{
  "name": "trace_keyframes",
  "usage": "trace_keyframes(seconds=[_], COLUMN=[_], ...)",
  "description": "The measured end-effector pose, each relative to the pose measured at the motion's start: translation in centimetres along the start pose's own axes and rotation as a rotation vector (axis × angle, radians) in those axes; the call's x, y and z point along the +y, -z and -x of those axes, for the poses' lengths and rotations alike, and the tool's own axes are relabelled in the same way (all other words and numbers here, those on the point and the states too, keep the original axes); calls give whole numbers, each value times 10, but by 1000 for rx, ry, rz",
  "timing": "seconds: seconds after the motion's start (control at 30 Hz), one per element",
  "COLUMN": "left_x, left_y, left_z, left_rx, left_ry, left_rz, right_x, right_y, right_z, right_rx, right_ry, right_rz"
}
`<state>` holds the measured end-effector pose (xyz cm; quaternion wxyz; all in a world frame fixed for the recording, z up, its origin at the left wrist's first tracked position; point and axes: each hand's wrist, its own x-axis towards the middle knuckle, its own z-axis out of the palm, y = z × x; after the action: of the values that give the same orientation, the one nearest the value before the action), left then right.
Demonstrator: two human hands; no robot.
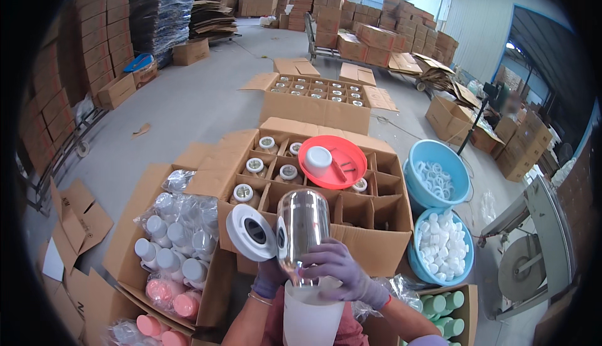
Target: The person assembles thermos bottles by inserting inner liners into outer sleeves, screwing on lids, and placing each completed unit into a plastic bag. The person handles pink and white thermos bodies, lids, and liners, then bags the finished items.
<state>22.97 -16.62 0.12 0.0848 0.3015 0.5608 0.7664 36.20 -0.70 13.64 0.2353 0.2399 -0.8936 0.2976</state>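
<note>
Both hands wear purple gloves. My right hand (345, 274) is wrapped round a shiny silver vacuum-flask liner (305, 220), its fingers across the lower side. Directly beneath the liner stands a white cylindrical flask casing (310, 321), close to my body. My left hand (271, 277) is closed beneath a round white collar (241, 236) with a dark centre, which tilts beside the liner; its fingers are partly hidden. Ahead is a divided cardboard box (370, 246) with several white-capped glass jars or liners (255, 167) in its cells. A red basin (338, 164) rests on it, holding a white cap (318, 158).
Blue tubs of white rings (433, 180) and small white caps (442, 246) stand at the right. Boxes of grey-capped bottles (169, 261) and green-capped bottles (448, 308) flank me. Another divided carton (313, 108) lies beyond. A metal machine (527, 258) stands far right.
</note>
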Motion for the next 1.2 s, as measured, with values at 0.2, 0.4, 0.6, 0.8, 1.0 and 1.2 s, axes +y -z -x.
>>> trace_keyframes(seconds=[0.2,0.4,0.6,0.8,1.0,1.2], left_x=[52,38,79,88,80,72], left_y=[-6,17,17,18,17,21], left_z=[48,115,52,34,28,19], left_rx=[-274,96,414,-554,-693,-764], left_ry=[-38,420,328,86,163,55], left_rz=[-275,344,510,-287,-113,-213], right_x=[8,17,1,-4,-15,4], right_y=[-22,-26,-27,-56,-47,-50], right_z=[43,53,22,77,76,77], right_rx=[343,-294,-518,629,342,209], right_ry=[-674,-637,-693,-978,-805,-662], right_rz=[-719,-707,-310,-875,-800,-686])
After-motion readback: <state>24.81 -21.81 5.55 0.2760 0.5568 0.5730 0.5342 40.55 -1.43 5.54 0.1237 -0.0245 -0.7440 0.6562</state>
